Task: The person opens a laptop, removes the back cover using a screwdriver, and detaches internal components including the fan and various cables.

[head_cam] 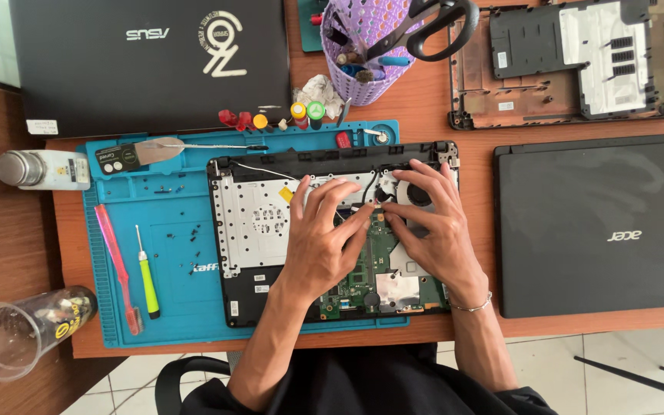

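1. Your opened black laptop base (pixel 247 296) lies flat on the blue mat, silver plate at left.
2. Its green circuit board (pixel 366 265) sits exposed at right, black fan above it.

Hands (pixel 378 230) hide motherboard (pixel 378 288) centre; scissors (pixel 432 27), closed laptop (pixel 147 61) cut off at top.

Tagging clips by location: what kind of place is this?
Likely a laptop repair bench: an opened laptop under both hands on a blue work mat, screwdrivers beside it, and closed laptops stacked around the desk.
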